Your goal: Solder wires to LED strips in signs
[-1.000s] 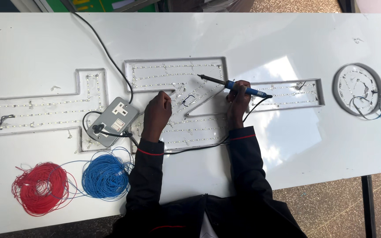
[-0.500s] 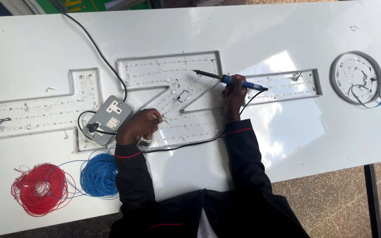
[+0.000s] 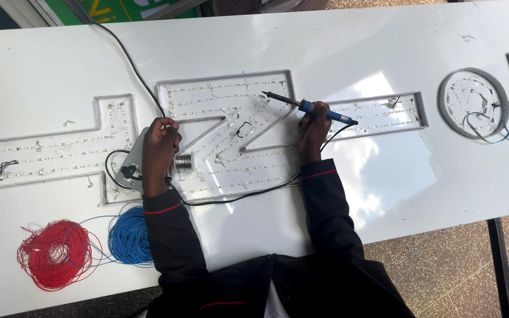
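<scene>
My right hand (image 3: 313, 132) grips a blue-handled soldering iron (image 3: 284, 101), whose tip points left over the top right of a white Z-shaped sign letter (image 3: 231, 88) lined with LED strips. My left hand (image 3: 160, 150) lies with curled fingers on a grey socket box (image 3: 135, 154) at the letter's left edge. A small spool of solder (image 3: 184, 162) stands right beside that hand, on the letter. Whether the left hand holds anything is hidden. A black cable (image 3: 237, 194) runs from the box under both arms to the iron.
Everything lies on a white table (image 3: 396, 176). A stepped sign letter (image 3: 48, 153) lies at the left and a round one (image 3: 472, 103) with blue wire at the right. Red (image 3: 54, 253) and blue (image 3: 131, 238) wire coils sit near the front left edge.
My left hand has moved left from the middle of the Z letter to the socket box, and the solder spool now shows beside it. The right hand and iron have stayed in place.
</scene>
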